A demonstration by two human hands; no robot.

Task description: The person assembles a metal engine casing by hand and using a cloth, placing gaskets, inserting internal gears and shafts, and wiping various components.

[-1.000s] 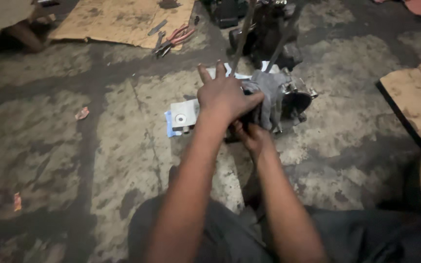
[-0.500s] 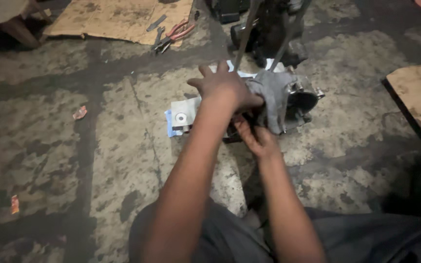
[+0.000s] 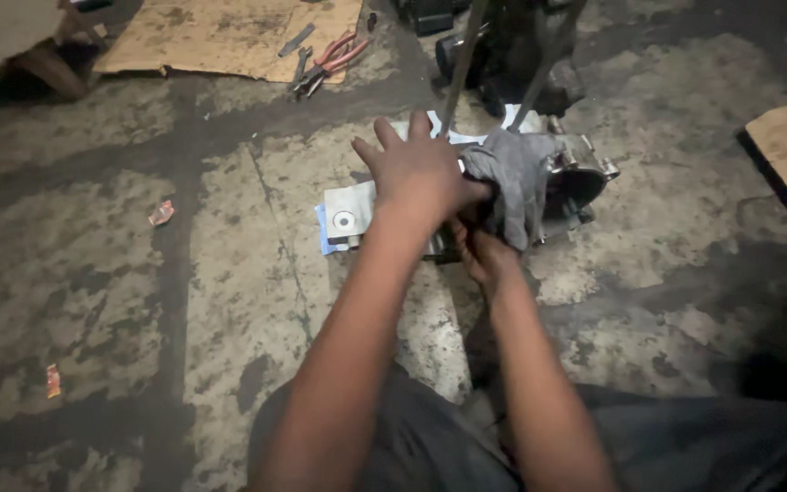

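My left hand (image 3: 419,178) grips the grey rag (image 3: 514,182) draped over the metal engine part (image 3: 576,187), just right of it; my right hand (image 3: 483,255) clutches underneath.

Left hand (image 3: 421,173) and grey rag (image 3: 512,187) cover most of the metal engine part (image 3: 580,182). Right hand (image 3: 483,255) fingers hidden beneath; grip apparently closed, unconfirmed.

Grey rag (image 3: 512,187) over dull silver metal part (image 3: 585,182). Red-handled pliers (image 3: 334,59) on tan cardboard (image 3: 220,32). Mottled grey-beige floor (image 3: 93,273), dark-stained (small red and orange scraps scattered). Pale silver block (image 3: 348,214) on blue-edged white sheet (image 3: 323,239). Dark grey trousers (image 3: 430,446).
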